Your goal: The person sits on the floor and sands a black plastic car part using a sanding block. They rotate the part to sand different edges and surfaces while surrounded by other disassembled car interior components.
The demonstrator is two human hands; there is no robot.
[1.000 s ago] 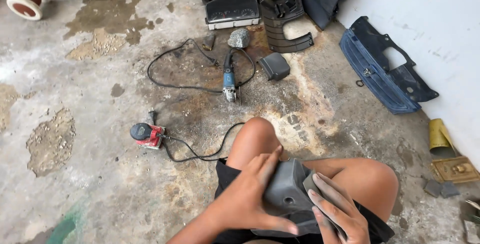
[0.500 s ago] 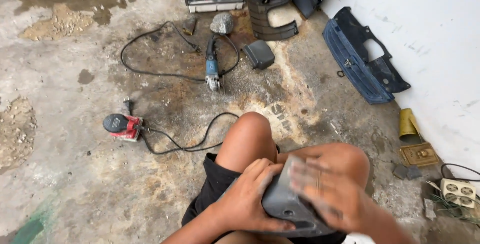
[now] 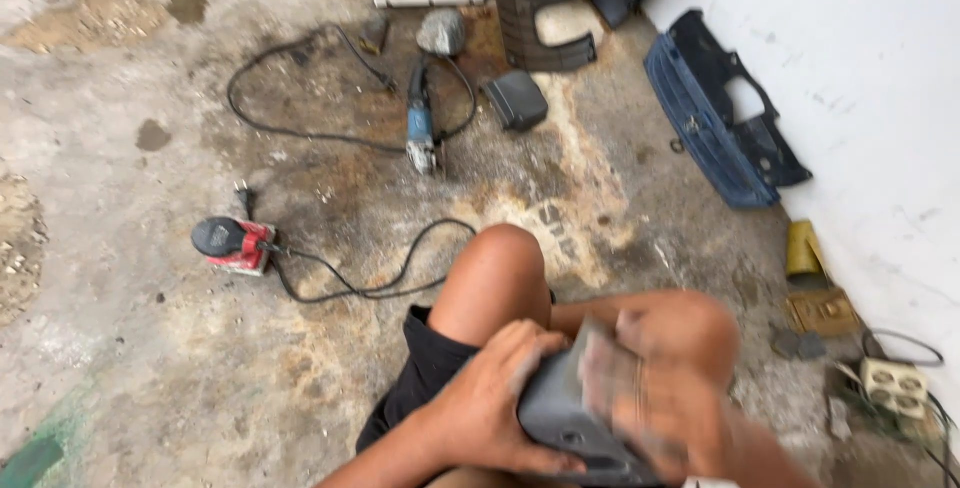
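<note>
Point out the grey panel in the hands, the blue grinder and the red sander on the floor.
Grey panel [image 3: 560, 418]: head view, on its bare face between the hands.
Blue grinder [image 3: 419, 120]: head view, on its blue body.
Red sander [image 3: 240, 246]: head view, on its red housing.

A rough concrete floor [image 3: 120, 368] spreads out, stained with rust-brown and damp dark patches (a green smear shows at the lower left corner). A white plastered wall [image 3: 860, 68] runs along the right side, scuffed in places. Even daylight, no hard shadows.
</note>
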